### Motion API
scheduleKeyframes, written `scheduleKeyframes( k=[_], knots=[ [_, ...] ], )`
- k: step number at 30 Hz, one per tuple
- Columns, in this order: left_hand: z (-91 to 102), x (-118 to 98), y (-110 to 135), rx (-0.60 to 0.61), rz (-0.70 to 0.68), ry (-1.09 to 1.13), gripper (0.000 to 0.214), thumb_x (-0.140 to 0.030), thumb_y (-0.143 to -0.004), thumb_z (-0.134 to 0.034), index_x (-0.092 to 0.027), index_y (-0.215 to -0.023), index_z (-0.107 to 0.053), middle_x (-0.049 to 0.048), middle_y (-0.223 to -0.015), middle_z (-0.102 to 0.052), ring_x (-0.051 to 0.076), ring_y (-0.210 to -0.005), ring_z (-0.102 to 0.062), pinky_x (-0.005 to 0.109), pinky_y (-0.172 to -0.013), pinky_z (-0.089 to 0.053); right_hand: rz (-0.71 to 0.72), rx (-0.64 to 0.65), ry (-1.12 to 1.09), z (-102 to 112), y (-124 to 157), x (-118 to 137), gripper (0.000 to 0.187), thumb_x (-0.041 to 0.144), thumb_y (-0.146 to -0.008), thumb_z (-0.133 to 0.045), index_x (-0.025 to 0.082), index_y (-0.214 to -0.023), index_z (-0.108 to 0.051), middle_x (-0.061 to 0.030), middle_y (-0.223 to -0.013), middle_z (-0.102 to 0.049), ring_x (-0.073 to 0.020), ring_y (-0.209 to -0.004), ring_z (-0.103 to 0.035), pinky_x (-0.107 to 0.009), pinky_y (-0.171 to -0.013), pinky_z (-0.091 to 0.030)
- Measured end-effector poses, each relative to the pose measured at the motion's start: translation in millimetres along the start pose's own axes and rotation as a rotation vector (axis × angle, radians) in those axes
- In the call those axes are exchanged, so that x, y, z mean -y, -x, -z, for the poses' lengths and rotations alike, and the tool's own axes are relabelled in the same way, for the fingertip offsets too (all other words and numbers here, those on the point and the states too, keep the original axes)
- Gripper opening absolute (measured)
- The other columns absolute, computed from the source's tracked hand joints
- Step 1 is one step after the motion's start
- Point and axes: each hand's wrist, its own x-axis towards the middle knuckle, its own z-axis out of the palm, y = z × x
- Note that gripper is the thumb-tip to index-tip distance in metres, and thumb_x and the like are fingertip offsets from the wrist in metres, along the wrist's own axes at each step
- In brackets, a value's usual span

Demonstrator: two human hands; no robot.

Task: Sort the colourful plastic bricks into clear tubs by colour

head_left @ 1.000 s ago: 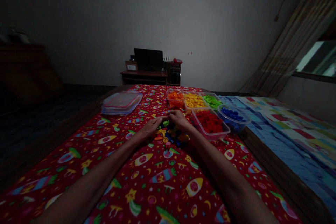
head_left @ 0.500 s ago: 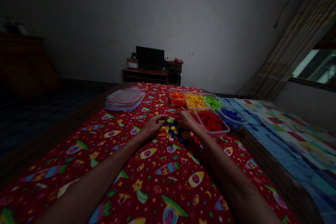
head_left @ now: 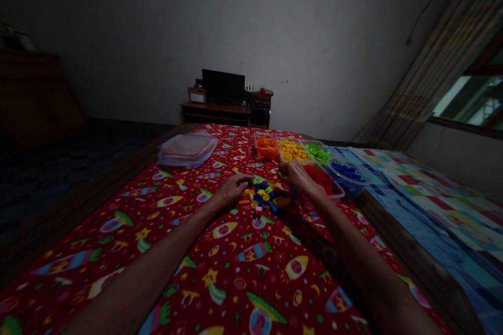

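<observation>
A mixed pile of toy building bricks, mostly blue and yellow with some green and orange, lies on the red patterned cloth. At its left edge rests my left hand, fingers loosely stretched toward the bricks and apart, nothing seen in them. My right hand is raised above the pile's far right side, beside the tub of red bricks, and covers part of that tub. Its fingers are curled together; what they hold, if anything, is hidden. A small pink brick lies at the pile's near edge.
Behind stand clear tubs of orange bricks, yellow bricks and green bricks. A round tub of blue bricks is at the right. Stacked plastic lids lie at the far left. A monitor stands by the wall.
My right hand has moved right, off the pile toward the red tub, and its fingers have curled in. More of the pile now shows. My left hand has stayed nearly in place.
</observation>
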Motion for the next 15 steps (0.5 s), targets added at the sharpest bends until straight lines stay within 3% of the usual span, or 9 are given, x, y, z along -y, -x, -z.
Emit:
scheduleKeyframes(
  k=[2, 7, 15],
  knots=[
    [-0.7, 0.7, -0.8, -0.003, -0.002, -0.006, 0.041, -0.032, -0.077, -0.045, -0.015, -0.107, -0.068, 0.0081, -0.107, -0.07, 0.023, -0.097, -0.065, 0.035, -0.086, -0.052, 0.012, 0.089, 0.055, -7.3, 6.9, -2.6, 0.022, 0.015, -0.082, -0.051, 0.012, -0.067, -0.067, -0.0044, -0.062, -0.059, -0.0118, -0.058, -0.048, -0.024, -0.055, -0.031],
    [-1.9, 0.5, -1.3, -0.01, -0.001, -0.028, 0.041, -0.029, -0.076, -0.045, -0.015, -0.106, -0.069, 0.0078, -0.106, -0.07, 0.023, -0.096, -0.065, 0.034, -0.087, -0.051, 0.011, 0.232, 0.061, -25.4, 12.2, -3.9, 0.017, 0.023, -0.085, -0.057, 0.013, -0.085, -0.07, -0.0085, -0.08, -0.066, -0.0137, -0.069, -0.055, -0.022, -0.06, -0.034],
    [-1.9, 3.6, -2.2, 0.007, -0.002, -0.052, 0.042, -0.03, -0.077, -0.043, -0.016, -0.106, -0.069, 0.0075, -0.108, -0.07, 0.022, -0.099, -0.064, 0.033, -0.09, -0.049, 0.079, 0.242, -0.038, -7.5, 20.1, 0.0, 0.018, 0.017, -0.084, -0.055, 0.009, -0.087, -0.071, -0.0081, -0.08, -0.067, -0.0112, -0.064, -0.052, -0.021, -0.057, -0.033]
  ],
)
